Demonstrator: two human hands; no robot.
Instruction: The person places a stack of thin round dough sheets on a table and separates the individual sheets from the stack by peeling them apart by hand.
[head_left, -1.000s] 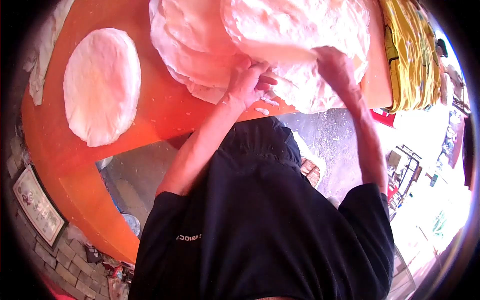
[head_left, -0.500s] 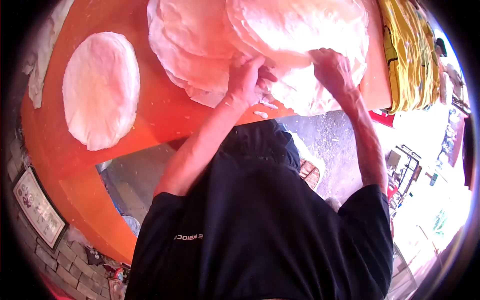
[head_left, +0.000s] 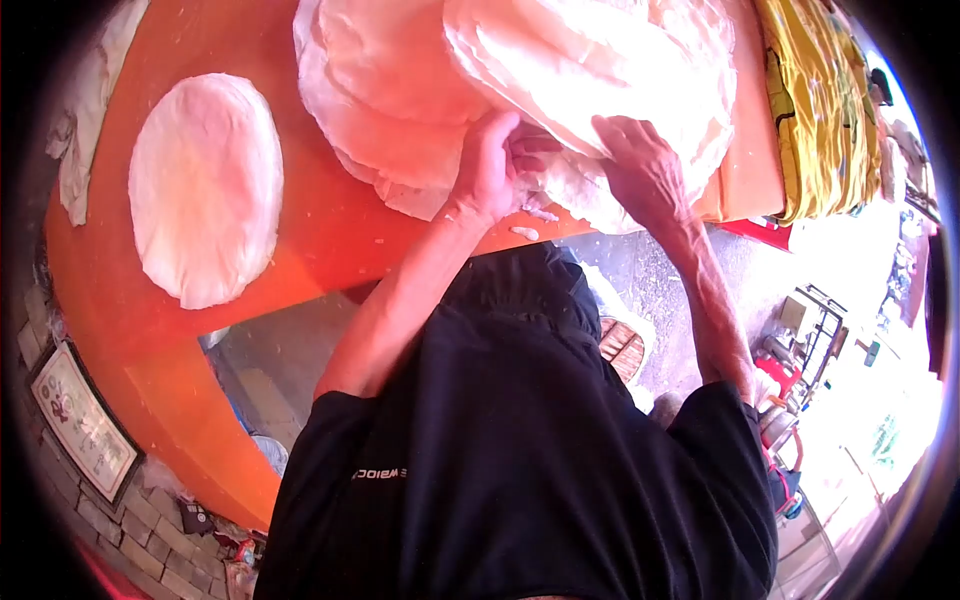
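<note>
Thin, pale, round flatbread sheets [head_left: 390, 90] lie overlapped in a broad stack at the table's near edge. The top sheet [head_left: 560, 60] slants across the others, its near edge lifted between my hands. My right hand [head_left: 645, 165] pinches that edge, fingers bent over it. Just to the left, my left hand [head_left: 488, 172] is closed at the sheet's edge with curled fingers, the thumb pointing up; its fingertips are partly hidden. Small white scraps [head_left: 523, 233] lie on the table below it. Glare washes out the right part of the stack.
A separate oval-looking pile of sheets [head_left: 206, 190] lies to the left on the orange table [head_left: 330, 235]. Folded yellow cloth [head_left: 815, 110] sits at the right end, and white cloth [head_left: 95, 120] hangs at the far left. A framed picture [head_left: 85, 420] stands below left.
My right hand has shifted left and slightly down, toward my left hand, along the sheet's edge. The left hand has barely moved, its fingers now more curled.
</note>
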